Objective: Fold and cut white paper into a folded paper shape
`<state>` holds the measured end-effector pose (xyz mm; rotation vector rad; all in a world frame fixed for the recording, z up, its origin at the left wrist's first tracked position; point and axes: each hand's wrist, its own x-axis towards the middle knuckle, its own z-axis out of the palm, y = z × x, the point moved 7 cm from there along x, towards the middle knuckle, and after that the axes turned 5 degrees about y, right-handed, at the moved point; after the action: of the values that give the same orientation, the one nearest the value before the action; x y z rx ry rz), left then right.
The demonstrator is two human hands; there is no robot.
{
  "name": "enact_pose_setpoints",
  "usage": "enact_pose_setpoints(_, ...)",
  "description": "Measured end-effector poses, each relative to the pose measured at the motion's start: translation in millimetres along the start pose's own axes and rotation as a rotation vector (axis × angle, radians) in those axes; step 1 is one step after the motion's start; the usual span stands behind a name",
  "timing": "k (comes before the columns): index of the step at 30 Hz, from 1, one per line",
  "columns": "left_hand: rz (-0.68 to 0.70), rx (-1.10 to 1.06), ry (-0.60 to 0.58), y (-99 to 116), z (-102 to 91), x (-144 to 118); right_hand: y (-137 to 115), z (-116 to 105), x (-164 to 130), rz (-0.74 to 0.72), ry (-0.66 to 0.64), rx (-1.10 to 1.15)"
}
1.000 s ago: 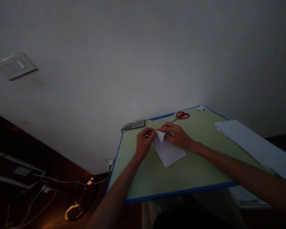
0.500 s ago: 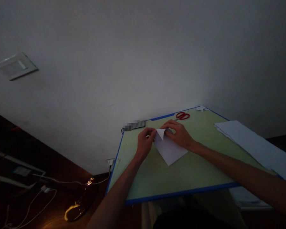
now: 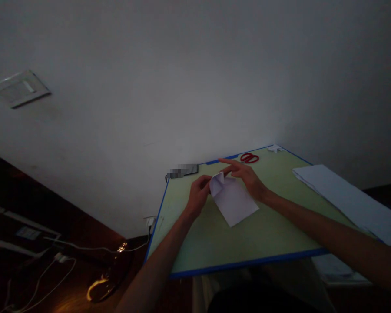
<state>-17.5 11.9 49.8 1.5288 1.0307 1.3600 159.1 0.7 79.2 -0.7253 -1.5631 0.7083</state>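
Matt white paper sheet (image 3: 233, 201) on a smooth matt green board (image 3: 247, 239).

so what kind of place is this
Probably a dim room at home used for paper craft: a green board with blue edging set against a plain wall, red scissors, a stack of white sheets, and cables on the dark floor.

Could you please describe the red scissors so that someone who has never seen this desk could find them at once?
Start at the green board with blue edging, then look along its far edge by the wall. The scissors lie there, just beyond the right hand. Their red handles are the only red thing among white papers.
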Motion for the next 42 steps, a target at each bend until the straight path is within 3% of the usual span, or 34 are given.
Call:
enact_pose_setpoints(4, 0.02, -0.016, -0.028, 0.6, 1.6, -0.2, 13.6, -2.6, 5.0, 0.032, 0.044, -0.056)
enact_pose_setpoints(11, 0.073, 0.053, -0.06, 5.8, 4.8, -2.0, 24.1, 9.9, 6.2, 0.1, -0.076, -0.054)
enact_pose_setpoints(17, -0.026, -0.018, -0.022, -0.1, 2.1, -2.3, 29.8, 10.3, 7.5, 0.146, -0.126, -0.076)
enact_pose_setpoints(28, -0.061, -0.025, -0.048, -3.1, 2.1, -0.8, 32.3, 9.7, 7.5, 0.133, -0.109, -0.122)
enact_pose_setpoints(42, -0.061, -0.067, -0.083, -1.3, 7.7, -4.0, 36.4, 9.7, 4.0, 0.281, -0.239, 0.045)
